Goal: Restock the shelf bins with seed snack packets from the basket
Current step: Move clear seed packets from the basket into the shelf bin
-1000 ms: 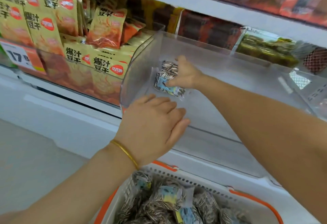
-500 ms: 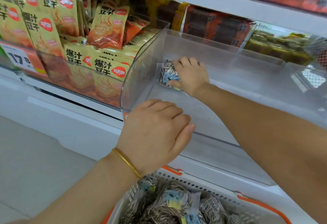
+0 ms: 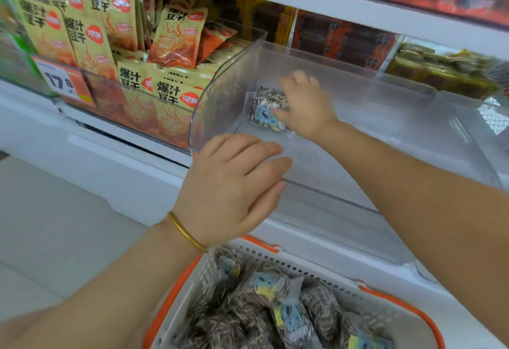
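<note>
A clear plastic shelf bin [image 3: 225, 78] stands in the middle of the shelf. Inside it, near its left wall, lies a seed snack packet [image 3: 264, 109] with striped seeds and a blue label. My right hand [image 3: 305, 106] reaches deep into the bin, fingers resting on that packet's right side. My left hand [image 3: 234, 186], with a gold bangle on the wrist, rests palm down on the bin's front rim and holds nothing. Below, a white basket [image 3: 385, 321] with orange handles holds several more seed packets [image 3: 264, 302].
The bin to the left is full of yellow and orange snack bags [image 3: 91, 34] with a price tag [image 3: 63, 81] on its front. Dark red and brown packets fill the bins behind and to the right. A white shelf ledge [image 3: 330, 227] runs between bin and basket.
My right hand has pushed the seed packet farther back and left in the bin, and its fingers now spread over it. My left hand has stayed on the front rim.
</note>
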A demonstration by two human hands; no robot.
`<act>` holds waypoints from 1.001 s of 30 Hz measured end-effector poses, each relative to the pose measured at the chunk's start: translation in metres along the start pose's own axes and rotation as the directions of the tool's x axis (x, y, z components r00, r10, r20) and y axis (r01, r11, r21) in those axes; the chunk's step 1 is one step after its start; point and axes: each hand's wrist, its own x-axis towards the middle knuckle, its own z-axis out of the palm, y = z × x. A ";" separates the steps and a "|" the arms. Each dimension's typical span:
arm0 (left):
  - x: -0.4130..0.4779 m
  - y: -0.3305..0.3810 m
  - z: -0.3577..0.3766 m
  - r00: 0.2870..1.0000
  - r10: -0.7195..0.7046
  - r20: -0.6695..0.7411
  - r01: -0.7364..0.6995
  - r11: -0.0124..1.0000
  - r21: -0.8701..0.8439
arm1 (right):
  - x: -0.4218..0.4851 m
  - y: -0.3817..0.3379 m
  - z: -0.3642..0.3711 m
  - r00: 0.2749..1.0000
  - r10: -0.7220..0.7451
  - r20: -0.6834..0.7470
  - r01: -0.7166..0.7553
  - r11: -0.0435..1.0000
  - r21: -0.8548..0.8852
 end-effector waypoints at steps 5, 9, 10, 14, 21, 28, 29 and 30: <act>-0.024 0.027 -0.009 0.988 0.142 0.064 -0.136 0.987 -0.091 | -0.095 -0.020 -0.066 0.934 -0.078 -0.349 0.207 0.914 0.349; -0.062 0.040 0.001 0.914 0.148 0.378 -0.112 0.987 -0.117 | -0.208 -0.030 -0.065 0.934 -0.073 -0.351 0.261 0.810 0.526; -0.071 0.042 0.004 0.874 0.141 0.465 -0.101 0.989 -0.109 | -0.229 -0.030 -0.050 0.954 -0.077 -0.289 0.230 0.806 0.545; -0.089 0.049 0.015 0.752 0.012 0.659 0.047 0.996 -0.071 | -0.269 -0.026 0.038 0.966 0.022 0.259 -0.132 0.900 0.416; -0.082 0.058 0.053 0.507 -0.123 0.853 0.160 0.986 0.047 | -0.270 -0.026 0.137 0.700 0.363 0.615 -0.689 0.570 0.447; -0.118 0.085 0.086 0.101 0.173 0.980 0.011 0.985 -0.175 | -0.268 -0.018 0.122 0.568 0.368 0.736 -0.822 0.282 0.494; -0.123 0.090 0.089 0.079 0.197 0.977 -0.025 0.980 -0.196 | -0.272 -0.012 0.116 0.590 0.374 0.715 -0.805 0.335 0.490; -0.128 0.094 0.093 0.065 0.212 0.975 -0.059 0.976 -0.209 | -0.277 -0.006 0.110 0.616 0.381 0.689 -0.783 0.391 0.484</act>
